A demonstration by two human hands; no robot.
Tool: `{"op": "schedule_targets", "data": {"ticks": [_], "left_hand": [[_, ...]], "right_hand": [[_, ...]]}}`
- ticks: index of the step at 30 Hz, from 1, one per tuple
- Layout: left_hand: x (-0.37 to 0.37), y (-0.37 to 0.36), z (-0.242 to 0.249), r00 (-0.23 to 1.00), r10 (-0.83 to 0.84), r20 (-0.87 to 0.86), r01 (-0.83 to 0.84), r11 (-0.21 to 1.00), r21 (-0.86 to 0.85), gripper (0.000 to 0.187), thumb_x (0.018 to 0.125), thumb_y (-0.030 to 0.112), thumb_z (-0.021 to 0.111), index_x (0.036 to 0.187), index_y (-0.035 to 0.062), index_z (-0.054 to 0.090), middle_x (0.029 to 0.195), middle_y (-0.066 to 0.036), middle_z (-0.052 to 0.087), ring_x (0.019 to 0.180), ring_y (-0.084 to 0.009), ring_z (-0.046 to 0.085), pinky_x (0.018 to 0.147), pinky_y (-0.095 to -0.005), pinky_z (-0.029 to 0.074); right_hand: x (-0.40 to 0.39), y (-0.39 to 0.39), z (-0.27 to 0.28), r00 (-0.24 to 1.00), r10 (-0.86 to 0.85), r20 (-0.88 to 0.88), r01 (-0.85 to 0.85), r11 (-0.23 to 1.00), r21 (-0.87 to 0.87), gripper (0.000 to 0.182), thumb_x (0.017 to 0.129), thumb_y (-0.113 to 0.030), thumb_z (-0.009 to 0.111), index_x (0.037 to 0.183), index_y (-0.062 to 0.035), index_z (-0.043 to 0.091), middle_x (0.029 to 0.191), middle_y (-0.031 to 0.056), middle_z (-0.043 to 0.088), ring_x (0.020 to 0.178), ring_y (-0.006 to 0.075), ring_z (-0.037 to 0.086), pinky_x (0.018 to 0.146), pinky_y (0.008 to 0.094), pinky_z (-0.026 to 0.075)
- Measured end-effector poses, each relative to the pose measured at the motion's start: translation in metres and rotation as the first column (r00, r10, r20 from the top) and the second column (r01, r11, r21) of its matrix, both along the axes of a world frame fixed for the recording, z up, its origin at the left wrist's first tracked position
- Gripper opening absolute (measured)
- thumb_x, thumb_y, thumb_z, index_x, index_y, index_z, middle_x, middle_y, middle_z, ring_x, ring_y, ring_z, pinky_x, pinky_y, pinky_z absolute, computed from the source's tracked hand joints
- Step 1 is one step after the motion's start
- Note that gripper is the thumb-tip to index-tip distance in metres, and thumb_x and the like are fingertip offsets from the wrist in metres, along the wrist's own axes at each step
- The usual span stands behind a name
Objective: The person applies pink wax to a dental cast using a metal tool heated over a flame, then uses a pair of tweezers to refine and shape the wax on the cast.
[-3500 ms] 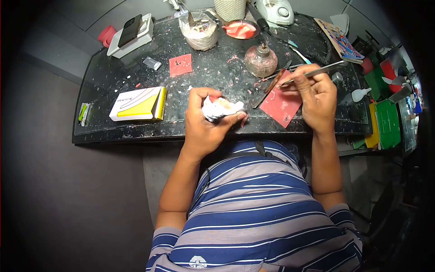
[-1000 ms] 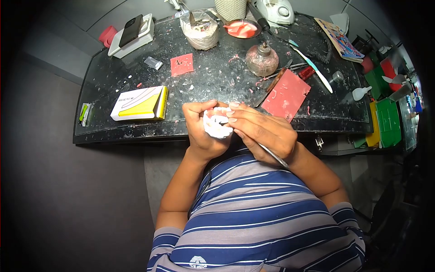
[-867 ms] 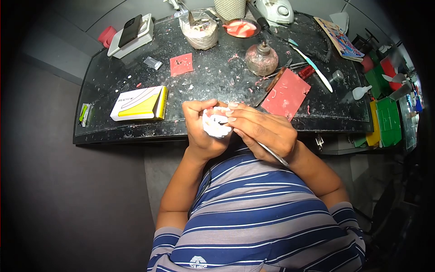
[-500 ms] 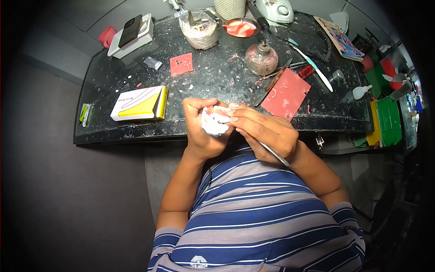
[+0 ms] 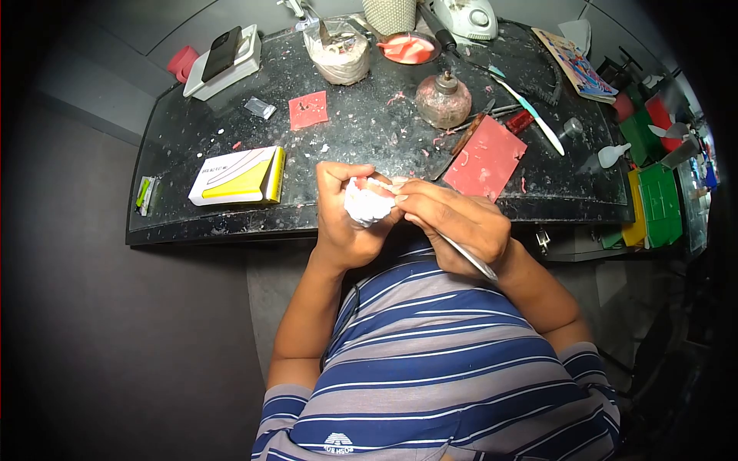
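Observation:
My left hand (image 5: 340,219) is closed around a white dental cast (image 5: 367,204) with pink wax along its upper part. My right hand (image 5: 461,223) pinches a slim metal carving tool (image 5: 470,257), whose handle slants down toward my right wrist. The tool's working tip is hidden behind the fingers at the cast's right edge. Both hands meet at the cast, just in front of the bench's near edge. On the bench close to my right hand lie a pink wax sheet (image 5: 486,160) and a wax knife (image 5: 460,146).
A glass spirit burner (image 5: 443,100) stands behind the wax sheet. A yellow and white box (image 5: 238,176) sits on the left. Farther back are a plastic-lined tub (image 5: 339,60), a dish of pink wax (image 5: 410,48) and a white device (image 5: 467,18). A toothbrush (image 5: 542,124) lies on the right.
The cast has tilted in my left hand, so its white side shows more evenly. My right hand and the tool have shifted slightly right and down.

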State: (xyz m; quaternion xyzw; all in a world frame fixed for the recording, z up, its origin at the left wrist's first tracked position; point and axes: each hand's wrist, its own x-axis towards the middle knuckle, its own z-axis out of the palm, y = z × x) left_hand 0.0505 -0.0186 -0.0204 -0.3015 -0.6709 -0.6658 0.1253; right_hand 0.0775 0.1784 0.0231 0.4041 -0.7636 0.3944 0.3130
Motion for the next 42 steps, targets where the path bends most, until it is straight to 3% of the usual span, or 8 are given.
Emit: {"op": "schedule_targets", "data": {"ticks": [13,19,26,28,30,38,40,42], "left_hand": [[-0.004,-0.01,0.027,0.817,-0.391,0.425,0.297,0.915,0.271,0.078,0.068,-0.003,0.082,0.134,0.0018,0.039,0.093,-0.007,0.065,0.084,-0.0133,0.063,0.078,-0.0256,0.048],[-0.009,-0.015,0.028,0.781,-0.453,0.43,0.344,0.887,0.31,0.088,0.06,0.006,0.079,0.136,-0.0022,0.036,0.079,-0.01,0.065,0.067,-0.0137,0.06,0.064,-0.0244,0.044],[-0.009,-0.011,0.026,0.777,-0.511,0.366,0.4,0.852,0.339,0.08,0.068,-0.003,0.078,0.136,0.0,0.035,0.081,-0.009,0.064,0.073,-0.0126,0.061,0.069,-0.024,0.046],[-0.002,0.0,0.027,0.879,-0.229,0.417,0.154,0.966,0.206,0.075,0.074,-0.004,0.08,0.135,0.0,0.037,0.084,-0.01,0.066,0.062,-0.0107,0.058,0.053,-0.0217,0.044],[-0.002,0.002,0.019,0.931,-0.195,0.309,0.165,0.979,0.12,0.063,0.082,-0.008,0.078,0.133,0.0007,0.041,0.092,-0.011,0.067,0.068,-0.01,0.062,0.053,-0.0221,0.05],[0.005,0.008,0.012,0.974,0.085,0.209,-0.072,0.995,-0.073,0.051,0.083,0.007,0.084,0.126,-0.0003,0.056,0.1,-0.012,0.074,0.09,-0.0159,0.074,0.078,-0.0279,0.058],[0.004,0.008,0.012,0.976,0.094,0.198,-0.081,0.994,-0.075,0.05,0.083,0.007,0.084,0.126,0.0003,0.058,0.102,-0.012,0.074,0.09,-0.016,0.074,0.079,-0.0281,0.058],[0.003,0.006,0.012,0.99,0.115,0.079,-0.107,0.989,-0.1,0.049,0.082,0.008,0.084,0.125,0.0004,0.061,0.103,-0.012,0.074,0.092,-0.0168,0.074,0.08,-0.029,0.058]], "right_hand": [[-0.005,0.006,0.013,0.973,0.093,0.212,-0.077,0.994,-0.081,0.017,0.089,0.003,0.071,0.105,0.0042,0.07,0.1,0.0181,0.073,0.091,0.0318,0.074,0.074,0.0352,0.061],[-0.007,0.008,0.009,0.974,0.107,0.2,-0.078,0.986,-0.147,0.014,0.093,-0.001,0.069,0.106,0.0049,0.07,0.103,0.0194,0.074,0.097,0.0322,0.075,0.082,0.0349,0.06],[-0.004,0.014,0.018,0.962,-0.025,0.27,0.088,0.971,-0.223,0.013,0.092,0.003,0.069,0.104,0.006,0.071,0.1,0.0192,0.075,0.093,0.0301,0.075,0.082,0.0361,0.06],[-0.002,0.011,0.018,0.955,-0.036,0.294,0.106,0.968,-0.226,0.013,0.091,0.004,0.069,0.103,0.0062,0.071,0.1,0.0193,0.075,0.093,0.0307,0.075,0.082,0.0363,0.06],[0.001,0.007,0.019,0.976,-0.111,0.185,0.137,0.981,-0.135,0.01,0.092,0.003,0.069,0.101,0.0069,0.071,0.099,0.02,0.074,0.094,0.0322,0.075,0.081,0.0364,0.06],[-0.005,0.005,0.0,0.975,-0.108,0.192,0.159,0.949,-0.271,0.015,0.099,-0.004,0.063,0.109,0.0078,0.066,0.111,0.025,0.071,0.099,0.0357,0.074,0.084,0.036,0.06],[-0.003,0.007,0.007,0.98,-0.109,0.167,0.137,0.976,-0.167,0.017,0.102,-0.007,0.06,0.11,0.0071,0.066,0.116,0.027,0.07,0.107,0.0346,0.072,0.098,0.0401,0.056],[0.0,0.002,0.005,0.995,-0.092,0.034,0.094,0.993,-0.067,0.018,0.089,0.0,0.072,0.107,0.0049,0.068,0.11,0.0225,0.071,0.098,0.0362,0.074,0.087,0.0406,0.061]]}}
